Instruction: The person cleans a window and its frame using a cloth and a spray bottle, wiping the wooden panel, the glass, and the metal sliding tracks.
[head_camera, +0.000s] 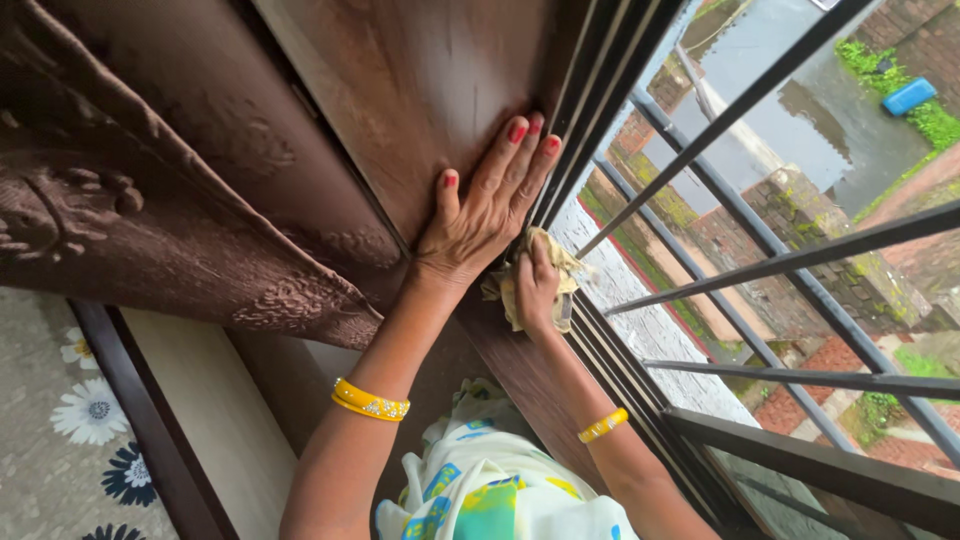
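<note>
**A:** While both arms reach up from the bottom of the frame, risk check. Nearest: the patterned garment (490, 490) at bottom centre, then two yellow bangles (371, 402). Nothing snagging.

**B:** Hands?

**A:** Left hand (487, 205), centre frame, is released: palm flat on the brown wooden panel (400, 90), fingers spread and pointing to the top of the frame, thumb out toward the left. It looks like a brace. Right hand (536, 290), just below and right of it, is clenched on the yellowish cloth (556, 262), bunched and pressed into the corner where the panel meets the dark window tracks (590, 340).

**B:** Failure modes?

**A:** My read: the cloth sits right at the track edge, with open gaps between the metal grille bars (800, 255) beyond. If the grip loosens, it could slip out and drop to the wet ground (650, 330) outside. Knuckles are close to the track ridges too, so a hard push could scrape them.

**B:** Left side?

**A:** If the flat palm slides on smooth wood, the brace is lost. The brown curtain (150, 200), upper left, hangs clear.
</note>
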